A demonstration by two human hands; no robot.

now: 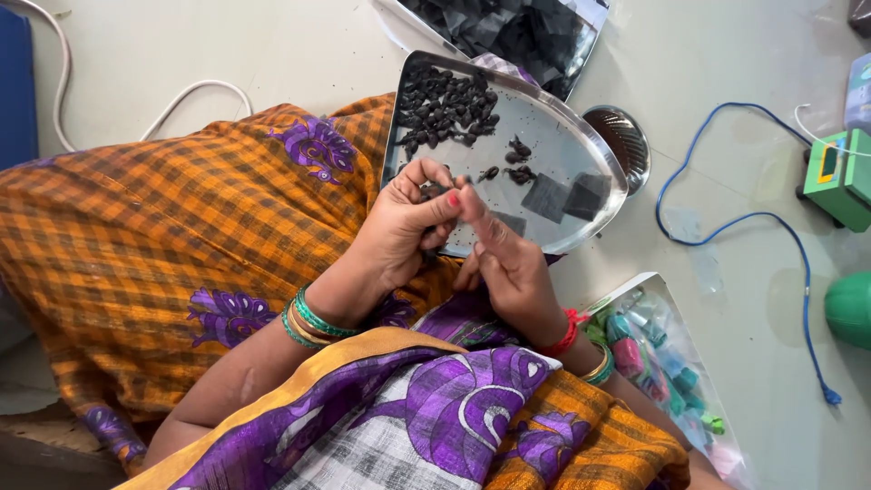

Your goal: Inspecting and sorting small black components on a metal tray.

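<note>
A round steel plate (594,159) rests on my lap, tilted, with a heap of small black pieces (445,109) at its far left and two dark square patches (562,195) near its right rim. My left hand (404,227) and my right hand (504,254) meet over the plate's near edge. Their fingertips pinch together on a small black piece, mostly hidden between the fingers. Green and gold bangles circle my left wrist, a red thread and bangles my right.
A clear bag of dark squares (513,32) lies beyond the plate. A small steel bowl (626,141) sits at the plate's right. A bag of coloured small items (658,358) lies by my right arm. A blue cable (780,227) and a green device (844,177) are on the floor.
</note>
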